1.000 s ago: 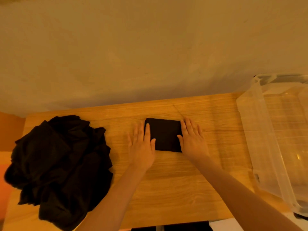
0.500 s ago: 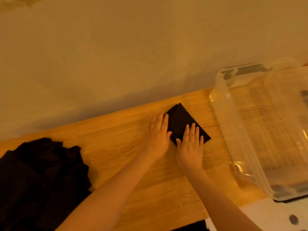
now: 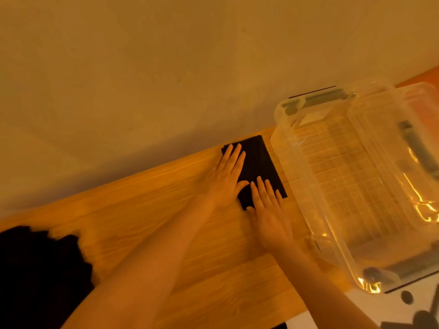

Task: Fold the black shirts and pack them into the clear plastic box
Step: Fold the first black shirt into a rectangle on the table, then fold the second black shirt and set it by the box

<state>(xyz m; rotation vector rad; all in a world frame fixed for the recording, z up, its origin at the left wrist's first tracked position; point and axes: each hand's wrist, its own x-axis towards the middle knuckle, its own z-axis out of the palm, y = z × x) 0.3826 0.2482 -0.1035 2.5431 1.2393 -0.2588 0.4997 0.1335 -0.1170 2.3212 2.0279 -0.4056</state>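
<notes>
A folded black shirt (image 3: 259,162) lies as a small flat rectangle on the wooden table (image 3: 152,210), close to the clear plastic box (image 3: 308,210) at the right. My left hand (image 3: 225,176) lies flat along the shirt's left edge, fingers together and over the cloth. My right hand (image 3: 268,210) rests flat on the shirt's near end, fingertips on the cloth. Neither hand grips it. A heap of unfolded black shirts (image 3: 35,269) fills the lower left corner. The box looks empty inside.
A plain wall (image 3: 166,67) runs right behind the table's far edge. The box has grey handles (image 3: 318,99) and takes up the table's right end. Dark small items (image 3: 406,298) lie on a white surface at the lower right.
Both hands have slid the folded shirt to the right, up beside the box, turning it on the way. The view has swung right, so the shirt heap sits lower left.
</notes>
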